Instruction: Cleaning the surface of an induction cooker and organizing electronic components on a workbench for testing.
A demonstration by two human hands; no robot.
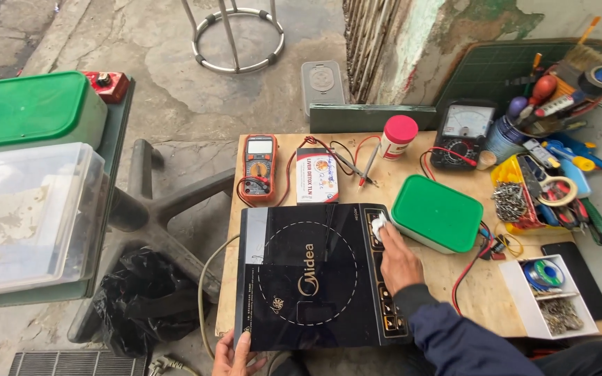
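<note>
Down at the near edge, the left hand (233, 356) has its grip clamped on the bottom corner of the black cooktop (308, 275), thumb lying on the glass and fingers hidden under the edge; the right hand (395, 257) reaches across the cooktop's right strip of controls, its grip pressed together on a small white cloth (379, 226) that it holds flat against the upper right corner of the glass; the dark blue sleeve (461, 341) runs back from that wrist to the lower edge of the view. The cooktop lies flat on the wooden tabletop (482, 292), overhanging its near left corner, with a pale cord (207, 292) looping off its left side toward the ground.

Just beside the right hand sits a box with a green lid (437, 212), almost touching the cooktop's corner; red and black wires (475, 261) trail from beside it toward the near edge. Behind the cooktop lie an orange meter (260, 167), a small white and red carton (316, 175) and a pair of probe leads (364, 167); further back stand a white jar with a pink cap (398, 136) and a black dial meter (462, 134). At the right edge of the tabletop, a yellow tray of tools (545, 191) and a white box of small parts (548, 296). Well apart on the left, a clear tub (29, 209) and a green-lidded tub (33, 108) rest on a separate stand; a black bag (144, 299) lies on the ground below.
</note>
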